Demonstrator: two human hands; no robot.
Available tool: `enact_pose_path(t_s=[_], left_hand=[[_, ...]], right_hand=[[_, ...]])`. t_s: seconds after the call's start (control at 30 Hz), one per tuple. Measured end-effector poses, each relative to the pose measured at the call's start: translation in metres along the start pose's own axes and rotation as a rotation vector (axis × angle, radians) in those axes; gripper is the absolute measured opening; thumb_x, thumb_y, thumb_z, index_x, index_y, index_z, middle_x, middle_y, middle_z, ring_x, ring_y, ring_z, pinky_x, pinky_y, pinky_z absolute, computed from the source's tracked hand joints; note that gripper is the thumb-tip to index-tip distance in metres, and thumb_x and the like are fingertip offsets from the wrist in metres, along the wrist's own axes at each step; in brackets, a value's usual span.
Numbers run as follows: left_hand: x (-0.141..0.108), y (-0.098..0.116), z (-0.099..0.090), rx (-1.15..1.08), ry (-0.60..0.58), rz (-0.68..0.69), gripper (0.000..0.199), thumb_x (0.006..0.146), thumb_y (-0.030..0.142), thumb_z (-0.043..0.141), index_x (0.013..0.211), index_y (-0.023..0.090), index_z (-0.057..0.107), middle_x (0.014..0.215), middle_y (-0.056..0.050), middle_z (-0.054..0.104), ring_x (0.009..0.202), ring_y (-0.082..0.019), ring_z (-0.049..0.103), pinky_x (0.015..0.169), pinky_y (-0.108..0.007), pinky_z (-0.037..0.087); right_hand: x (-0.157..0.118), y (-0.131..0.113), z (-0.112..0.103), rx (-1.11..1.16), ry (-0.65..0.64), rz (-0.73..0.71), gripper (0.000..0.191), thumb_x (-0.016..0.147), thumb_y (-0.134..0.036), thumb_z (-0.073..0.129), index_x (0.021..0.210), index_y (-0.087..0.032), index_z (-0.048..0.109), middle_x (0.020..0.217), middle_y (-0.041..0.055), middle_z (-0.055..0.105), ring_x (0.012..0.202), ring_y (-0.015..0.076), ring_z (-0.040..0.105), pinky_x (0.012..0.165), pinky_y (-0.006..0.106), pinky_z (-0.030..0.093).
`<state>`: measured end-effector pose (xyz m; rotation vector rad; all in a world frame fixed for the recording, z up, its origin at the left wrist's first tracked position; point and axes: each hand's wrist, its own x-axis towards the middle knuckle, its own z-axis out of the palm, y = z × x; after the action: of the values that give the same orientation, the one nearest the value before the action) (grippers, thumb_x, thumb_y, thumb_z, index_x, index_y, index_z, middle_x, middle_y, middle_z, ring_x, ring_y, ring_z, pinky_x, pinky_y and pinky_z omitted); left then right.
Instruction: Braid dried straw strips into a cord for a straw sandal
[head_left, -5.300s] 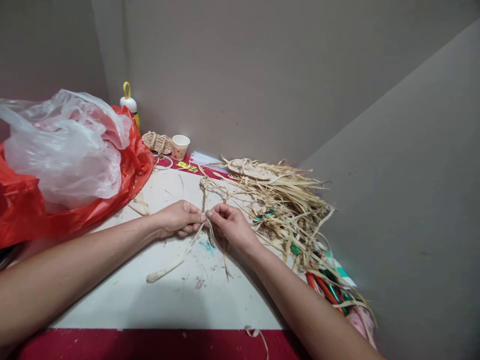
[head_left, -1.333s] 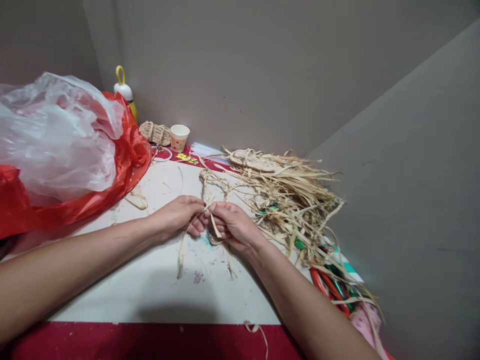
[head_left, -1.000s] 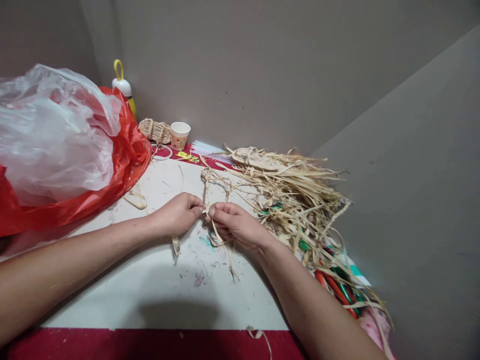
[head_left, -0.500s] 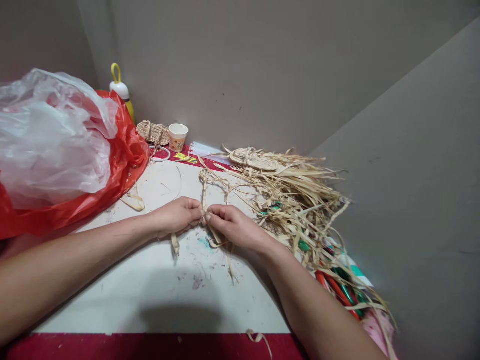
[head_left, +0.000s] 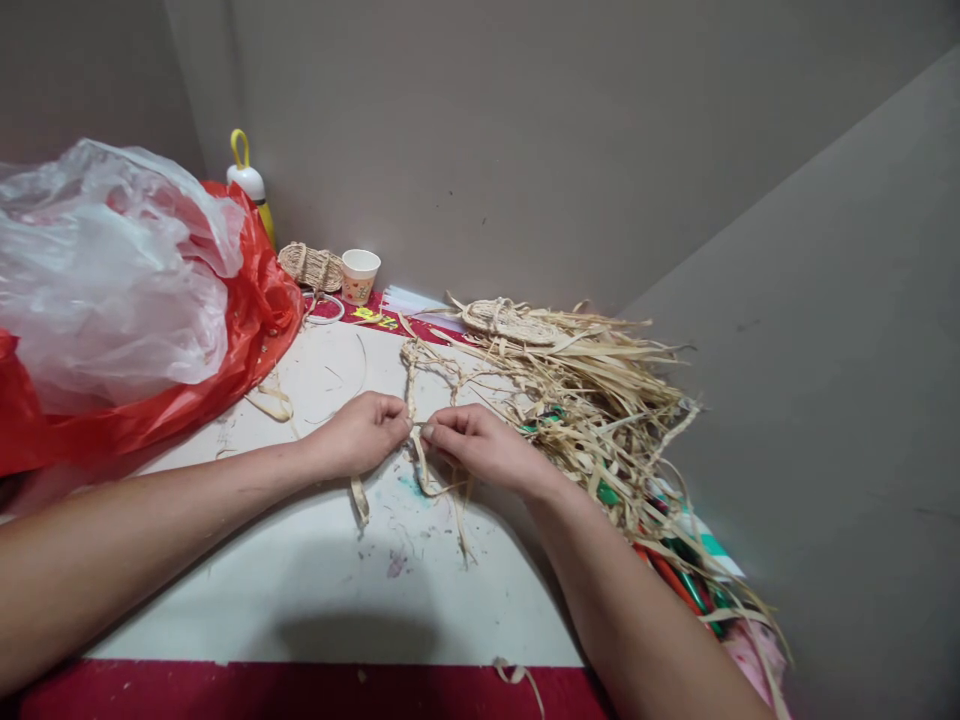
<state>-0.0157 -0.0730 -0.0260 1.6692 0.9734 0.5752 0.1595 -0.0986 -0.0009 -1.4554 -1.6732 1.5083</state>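
Note:
A thin braided straw cord (head_left: pixel 410 385) runs toward me over the white board (head_left: pixel 360 600), its far end looped. My left hand (head_left: pixel 371 432) pinches the cord's near end, with one flat loose strand (head_left: pixel 360 500) hanging out below the palm. Just to its right, my right hand (head_left: pixel 469 440) is closed in a pinch on a straw strand at the same spot. A narrow gap separates the fingertips, and a strand spans it. Another strand (head_left: pixel 421 470) dangles beneath the cord between both hands.
A heap of dry straw (head_left: pixel 600 400) covers the right side, a woven sole (head_left: pixel 510 320) on top. At back left are a second woven sole (head_left: pixel 310 267), a paper cup (head_left: pixel 360 278) and a yellow-handled bottle (head_left: pixel 246 182). Crumpled plastic bags (head_left: pixel 135 290) fill the left.
My right hand has shifted slightly right, opening a small gap from the left hand with a strand between them. The view has moved a little too.

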Motion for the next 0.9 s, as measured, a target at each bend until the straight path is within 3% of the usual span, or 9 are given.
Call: enact_pose_path(t_s=[0.17, 0.33, 0.43, 0.57, 0.73, 0.9], left_hand=[[-0.003, 0.005, 0.001, 0.116, 0.089, 0.126, 0.021, 0.077, 0.025, 0.042, 0.059, 0.017, 0.047, 0.053, 0.005, 0.038, 0.055, -0.009, 0.035, 0.052, -0.021, 0.028], [-0.005, 0.003, 0.003, 0.041, 0.099, 0.118, 0.021, 0.077, 0.023, 0.042, 0.058, 0.017, 0.045, 0.054, 0.004, 0.048, 0.055, -0.009, 0.041, 0.053, -0.021, 0.031], [-0.005, 0.001, 0.004, -0.139, 0.041, 0.051, 0.023, 0.079, 0.027, 0.045, 0.059, 0.016, 0.047, 0.055, 0.002, 0.053, 0.052, -0.008, 0.045, 0.053, -0.021, 0.033], [-0.005, 0.001, 0.004, -0.331, 0.032, -0.036, 0.021, 0.077, 0.027, 0.050, 0.060, 0.015, 0.052, 0.051, 0.002, 0.053, 0.044, -0.006, 0.040, 0.047, -0.020, 0.030], [-0.005, 0.005, 0.003, -0.383, 0.010, -0.074, 0.020, 0.076, 0.025, 0.052, 0.059, 0.015, 0.054, 0.047, 0.003, 0.050, 0.038, -0.004, 0.031, 0.041, -0.021, 0.023], [-0.006, 0.009, -0.002, -0.427, -0.041, -0.063, 0.019, 0.075, 0.024, 0.053, 0.059, 0.014, 0.056, 0.044, 0.004, 0.046, 0.035, -0.003, 0.028, 0.038, -0.022, 0.018]], right_hand=[[0.000, -0.004, 0.006, 0.417, -0.036, 0.134, 0.018, 0.072, -0.027, 0.054, 0.062, -0.012, 0.059, 0.035, -0.0056, 0.042, 0.028, 0.0030, 0.020, 0.031, 0.018, 0.011], [-0.001, -0.003, 0.028, 0.697, 0.055, 0.218, 0.014, 0.065, -0.023, 0.057, 0.063, -0.010, 0.061, 0.039, -0.0026, 0.050, 0.029, 0.0022, 0.026, 0.031, 0.016, 0.013], [-0.001, 0.000, 0.038, 0.691, 0.120, 0.237, 0.015, 0.066, -0.025, 0.057, 0.068, -0.010, 0.063, 0.045, -0.0011, 0.056, 0.030, 0.0033, 0.033, 0.030, 0.016, 0.018], [-0.002, 0.002, 0.043, 0.554, 0.196, 0.107, 0.019, 0.070, -0.027, 0.053, 0.068, -0.011, 0.063, 0.045, 0.0000, 0.058, 0.030, 0.0046, 0.037, 0.031, 0.016, 0.024], [-0.005, 0.002, 0.049, 0.296, 0.335, -0.006, 0.020, 0.074, -0.024, 0.049, 0.062, -0.014, 0.060, 0.045, 0.0000, 0.058, 0.030, 0.0054, 0.039, 0.033, 0.017, 0.030], [-0.005, 0.004, 0.050, 0.342, 0.345, -0.048, 0.024, 0.078, -0.029, 0.048, 0.065, -0.014, 0.061, 0.046, 0.0004, 0.058, 0.032, 0.0058, 0.041, 0.034, 0.017, 0.029]])
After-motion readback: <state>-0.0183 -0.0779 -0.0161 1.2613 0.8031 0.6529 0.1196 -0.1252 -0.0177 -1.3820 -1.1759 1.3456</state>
